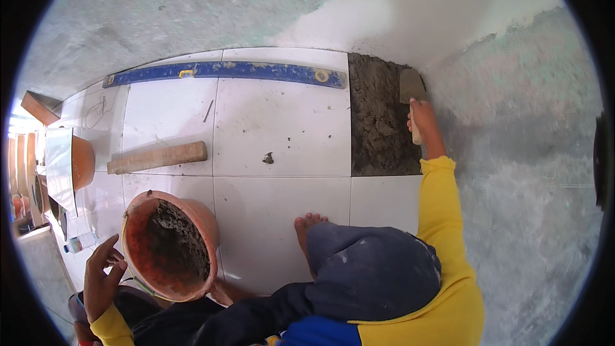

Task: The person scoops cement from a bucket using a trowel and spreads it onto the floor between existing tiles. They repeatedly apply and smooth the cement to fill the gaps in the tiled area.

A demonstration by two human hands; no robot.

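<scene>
Mortar (382, 122) covers a dark strip at the upper right of the frame, beside white tiles (282, 211). Over its right edge lies the trowel (412, 86), its pale handle wrapped by the closed fingers of the right hand (425, 123). The trowel should be light and stiff, best held by that handle; the mortar looks soft, damp and clinging. At lower left, the left hand (101, 282) has loosely curled, parted fingers, seemingly holding nothing, just beside the orange bucket (210, 221). Partly filled with the same mix, the bucket is probably heavy; rim or handle would suit gripping.
</scene>
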